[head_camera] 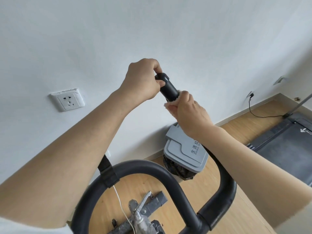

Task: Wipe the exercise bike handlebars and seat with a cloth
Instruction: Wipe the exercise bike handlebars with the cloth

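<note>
1. My left hand (143, 80) is curled around the capped tip of the black foam-covered handlebar tube (168, 89), thumb and fingers closed on it to steady it; it sits at about 12 o'clock from the bike's centre post.
2. My right hand (189, 108) is just below it at roughly 1 o'clock, fist clamped around the same tube with the pale fluffy cloth (168, 104) bunched inside; only a fringe of cloth shows at the fingers' edge; most of it is hidden in the grip.
3. Progress, my read: I'm mid-wipe on the upper end of the right-hand grip; cloth is touching the tube right under the bare section between my two hands.
4. Can't tell from here which parts are already clean; the foam shows no visible wet trace or dust line.
5. Left to do, as I judge it: the curved black loop of the handlebar (152, 168) at 6 o'clock, with no cloth on it now; the far left side of the bar is under my left forearm.
6. The seat is not in view at all; that half of the job looks open.
7. Background only: grey lidded waste bin (184, 149) at 3 o'clock on the wooden floor, white wall socket (67, 100) at 9 o'clock.
</note>
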